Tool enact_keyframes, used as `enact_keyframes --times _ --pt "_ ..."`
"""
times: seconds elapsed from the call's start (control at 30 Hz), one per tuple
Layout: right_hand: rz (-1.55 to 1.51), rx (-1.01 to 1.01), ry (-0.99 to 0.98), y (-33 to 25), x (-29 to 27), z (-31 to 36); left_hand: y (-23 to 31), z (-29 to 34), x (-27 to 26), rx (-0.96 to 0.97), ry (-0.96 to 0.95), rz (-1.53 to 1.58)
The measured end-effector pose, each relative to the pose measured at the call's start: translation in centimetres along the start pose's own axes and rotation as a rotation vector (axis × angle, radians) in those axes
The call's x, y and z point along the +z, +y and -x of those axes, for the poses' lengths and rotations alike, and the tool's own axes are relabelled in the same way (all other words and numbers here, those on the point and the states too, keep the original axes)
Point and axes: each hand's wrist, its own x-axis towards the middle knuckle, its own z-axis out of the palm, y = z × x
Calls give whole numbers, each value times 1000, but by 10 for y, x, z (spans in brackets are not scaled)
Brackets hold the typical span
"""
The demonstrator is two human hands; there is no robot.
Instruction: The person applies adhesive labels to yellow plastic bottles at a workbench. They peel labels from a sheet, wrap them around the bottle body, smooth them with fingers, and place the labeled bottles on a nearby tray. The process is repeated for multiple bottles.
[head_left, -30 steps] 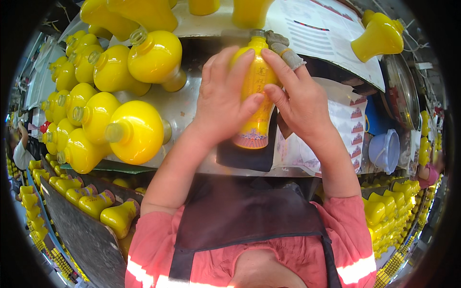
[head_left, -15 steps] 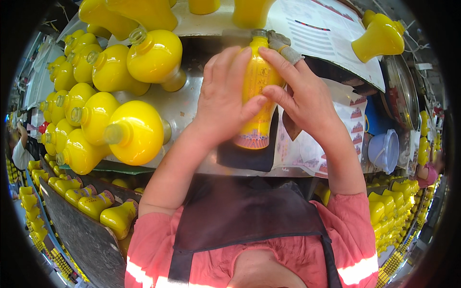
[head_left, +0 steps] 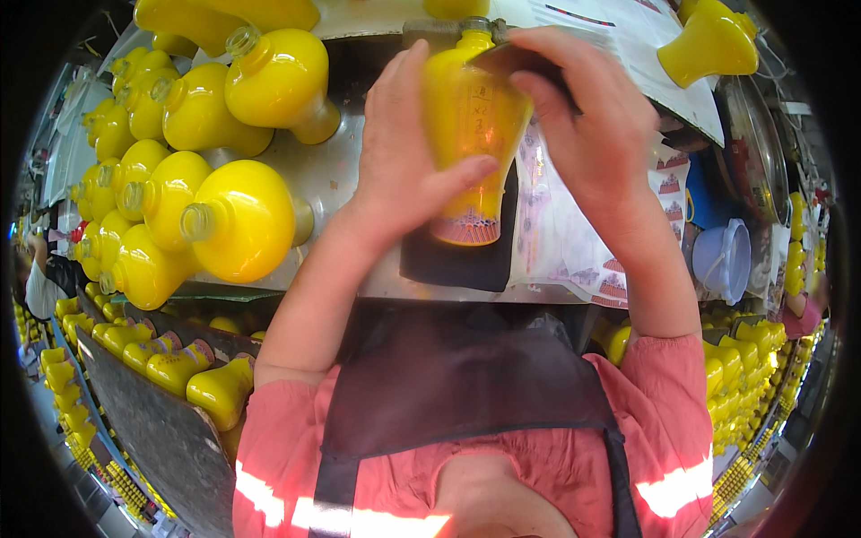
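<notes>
A glossy yellow bottle (head_left: pixel 480 152) with dark characters down its front and a patterned band near its base lies on a dark pad (head_left: pixel 457 266), neck pointing away from me. My left hand (head_left: pixel 395 148) grips its left side, thumb across the front. In my right hand (head_left: pixel 587 117) is a thin, dark, flat scraper-like piece (head_left: pixel 525 61), held between thumb and fingers. Its edge reaches the bottle's shoulder just below the neck; whether it presses there I cannot tell. Behind the bottle neck, a grey cloth-like thing is mostly hidden.
Several plain yellow bottles (head_left: pixel 247 220) lie at the left of the metal table (head_left: pixel 332 193). Printed sheets (head_left: pixel 574 255) with coloured patterns lie to the right, beside a pale bucket (head_left: pixel 722 260). More yellow bottles (head_left: pixel 220 394) fill racks below on both sides.
My right hand has come off the bottle's front and turned, bringing the dark flat piece to the bottle's shoulder. The left hand stays on the bottle. The whole view has shifted slightly.
</notes>
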Motion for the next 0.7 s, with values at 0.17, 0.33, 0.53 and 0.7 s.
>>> enact_keyframes --times 0.17,0.33,0.53,0.7 --pt "-156 -313 -58 -41 -2 30 -5 24 0 -288 42 382" --pt "-451 281 -25 -62 -2 63 2 46 9 -392 13 541" --pt "-243 345 6 -54 27 76 6 42 9 -464 -38 575" --pt "-461 641 238 -39 38 90 3 38 1 -518 -47 949"
